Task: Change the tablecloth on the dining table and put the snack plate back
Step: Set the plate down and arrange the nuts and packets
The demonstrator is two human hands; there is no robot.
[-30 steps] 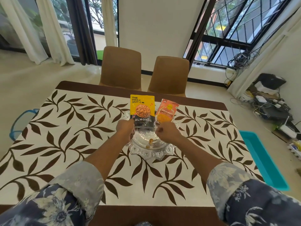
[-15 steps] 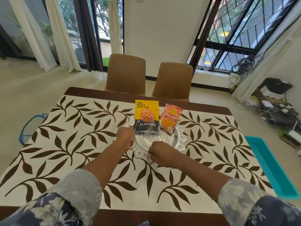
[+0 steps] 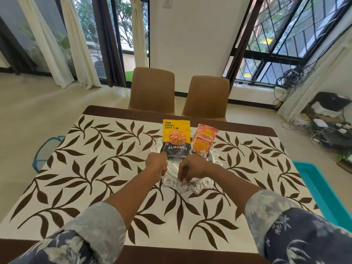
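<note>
1. Leftmost, our left forearm reaches straight across the leaf-print tablecloth [image 3: 80, 168]. Our left hand [image 3: 156, 164] is fisted at the left rim of the snack plate [image 3: 190, 186], fingers curled round that rim.
2. The plate sits mid-table on the cloth, with an almonds pouch [image 3: 176, 138] standing upright on it.
3. Our right hand [image 3: 192, 171] arches over the near rim, wrist raised and fingers bent down, tips touching it. Whether they pinch it, we cannot tell.
4. An orange snack pouch [image 3: 204, 140] leans on the plate's right side.

Upright packets [image 3: 176, 138] block plate's [image 3: 190, 186] far side, tablecloth [image 3: 95, 168] open
</note>
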